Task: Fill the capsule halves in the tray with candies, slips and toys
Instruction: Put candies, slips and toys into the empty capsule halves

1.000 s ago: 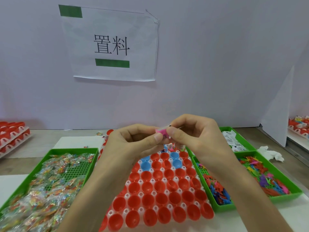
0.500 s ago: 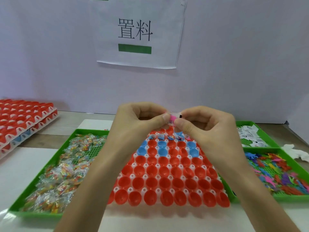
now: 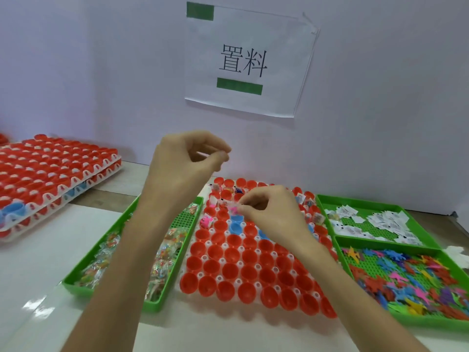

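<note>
The white tray (image 3: 256,285) of red and blue capsule halves lies in front of me; its far rows hold candies, slips and toys. My right hand (image 3: 269,214) hovers low over the far middle rows and pinches a small pink toy in clear wrap (image 3: 234,208). My left hand (image 3: 187,161) is raised above the tray's far left corner, thumb and forefinger pressed together; whether anything is between them is too blurred to see. A green tray of wrapped candies (image 3: 106,260) sits left, a green tray of paper slips (image 3: 375,222) far right, and a green tray of coloured toys (image 3: 411,278) near right.
Two stacked trays of red capsule halves (image 3: 50,174) lie at the far left. A white wall with a paper sign (image 3: 246,62) stands right behind the trays. A crumpled white scrap (image 3: 459,255) lies at the right edge.
My hands have parted: the left rose up and away, the right dropped toward the tray with the pink toy. The view shifted, showing more of the table's left.
</note>
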`<state>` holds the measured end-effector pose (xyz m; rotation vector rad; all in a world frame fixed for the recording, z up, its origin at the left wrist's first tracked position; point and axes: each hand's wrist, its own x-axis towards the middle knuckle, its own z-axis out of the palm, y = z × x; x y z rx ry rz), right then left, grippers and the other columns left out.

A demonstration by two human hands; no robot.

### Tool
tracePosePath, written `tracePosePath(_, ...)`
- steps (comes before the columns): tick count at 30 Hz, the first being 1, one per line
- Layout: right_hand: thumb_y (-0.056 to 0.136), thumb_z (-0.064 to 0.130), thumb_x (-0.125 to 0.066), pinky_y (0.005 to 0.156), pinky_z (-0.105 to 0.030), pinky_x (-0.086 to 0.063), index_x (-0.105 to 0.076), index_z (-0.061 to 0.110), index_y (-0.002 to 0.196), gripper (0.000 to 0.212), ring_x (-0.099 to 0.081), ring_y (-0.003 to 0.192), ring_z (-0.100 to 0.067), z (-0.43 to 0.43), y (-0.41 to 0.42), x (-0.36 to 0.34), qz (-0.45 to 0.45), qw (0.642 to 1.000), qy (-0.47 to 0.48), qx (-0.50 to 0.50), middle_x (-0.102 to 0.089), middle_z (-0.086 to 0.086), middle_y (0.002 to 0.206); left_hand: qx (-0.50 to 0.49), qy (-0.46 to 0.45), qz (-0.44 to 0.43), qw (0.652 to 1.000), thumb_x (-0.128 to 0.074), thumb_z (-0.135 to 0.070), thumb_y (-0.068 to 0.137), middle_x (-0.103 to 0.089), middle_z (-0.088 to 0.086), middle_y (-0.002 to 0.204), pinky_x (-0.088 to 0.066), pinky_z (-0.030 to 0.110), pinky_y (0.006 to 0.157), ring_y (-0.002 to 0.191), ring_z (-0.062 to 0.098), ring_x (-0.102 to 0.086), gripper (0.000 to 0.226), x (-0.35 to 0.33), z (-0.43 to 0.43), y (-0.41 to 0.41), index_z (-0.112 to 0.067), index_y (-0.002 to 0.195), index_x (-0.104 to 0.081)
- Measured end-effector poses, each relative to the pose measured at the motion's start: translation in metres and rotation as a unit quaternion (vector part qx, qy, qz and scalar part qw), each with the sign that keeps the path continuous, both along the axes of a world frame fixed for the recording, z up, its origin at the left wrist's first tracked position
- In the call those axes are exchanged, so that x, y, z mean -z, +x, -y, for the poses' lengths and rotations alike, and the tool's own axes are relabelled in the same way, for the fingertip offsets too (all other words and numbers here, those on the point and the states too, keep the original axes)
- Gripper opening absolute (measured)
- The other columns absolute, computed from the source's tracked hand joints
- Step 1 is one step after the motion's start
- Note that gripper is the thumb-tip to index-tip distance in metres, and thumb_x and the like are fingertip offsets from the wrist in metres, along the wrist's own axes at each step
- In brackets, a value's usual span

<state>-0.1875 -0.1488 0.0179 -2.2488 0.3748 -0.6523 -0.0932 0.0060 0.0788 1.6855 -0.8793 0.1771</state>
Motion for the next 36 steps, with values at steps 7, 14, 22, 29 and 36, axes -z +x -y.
tracePosePath(7, 0.091, 0.013, -0.072, 0.074, -0.01, -0.052, -0.08, 0.015, 0.097, 0.01, -0.06, 0.071, 0.005, 0.0, 0.04, 0.017, -0.106, 0.982, -0.155, -0.023, -0.076, 0.004, 0.093, -0.063, 0.316, 0.017, 0.946, -0.071, -0.025, 0.092, -0.069, -0.02, 0.086, -0.059, 0.031, 0.078, 0.079, -0.002, -0.064, 0.012, 0.069, -0.052, 0.036, -0.037, 0.087, -0.071)
tracePosePath(14, 0.09, 0.006, -0.066, 0.073, -0.023, -0.06, -0.079, 0.011, 0.094, 0.014, -0.068, 0.073, -0.009, -0.009, 0.051, 0.025, -0.172, 0.97, -0.171, -0.037, -0.074, 0.001, 0.086, -0.077, 0.379, 0.013, 0.922, -0.071, -0.037, 0.09, -0.062, -0.022, 0.093, -0.044, 0.021, 0.067, 0.085, -0.003, -0.056, 0.011, 0.114, -0.074, 0.052, -0.038, 0.101, -0.073)
tracePosePath(22, 0.089, 0.002, -0.067, 0.07, -0.021, -0.059, -0.079, 0.011, 0.095, 0.015, -0.068, 0.079, -0.01, -0.009, 0.059, 0.024, -0.244, 0.953, -0.173, -0.048, -0.074, 0.0, 0.092, -0.095, 0.325, 0.015, 0.941, -0.073, -0.03, 0.089, -0.065, -0.018, 0.099, -0.047, 0.024, 0.071, 0.086, 0.002, -0.058, 0.005, 0.123, -0.075, 0.048, -0.032, 0.093, -0.076)
tracePosePath(29, 0.086, 0.002, -0.064, 0.05, -0.011, -0.046, -0.079, 0.009, 0.083, 0.017, -0.064, 0.062, -0.007, -0.013, 0.065, 0.023, -0.248, 0.957, -0.147, -0.032, -0.074, 0.0, 0.082, -0.11, 0.313, 0.031, 0.943, -0.07, -0.026, 0.091, -0.066, -0.016, 0.097, -0.053, 0.034, 0.08, 0.088, 0.006, -0.058, 0.008, 0.124, -0.075, 0.043, -0.031, 0.094, -0.076)
tracePosePath(36, 0.086, 0.007, -0.066, 0.054, -0.01, -0.047, -0.081, 0.01, 0.082, 0.015, -0.065, 0.064, -0.003, -0.009, 0.064, 0.032, -0.215, 0.972, -0.095, -0.013, -0.067, 0.011, 0.073, -0.101, 0.311, 0.036, 0.944, -0.069, -0.026, 0.092, -0.065, -0.015, 0.096, -0.053, 0.037, 0.082, 0.089, 0.007, -0.058, 0.009, 0.125, -0.075, 0.044, -0.031, 0.095, -0.076)
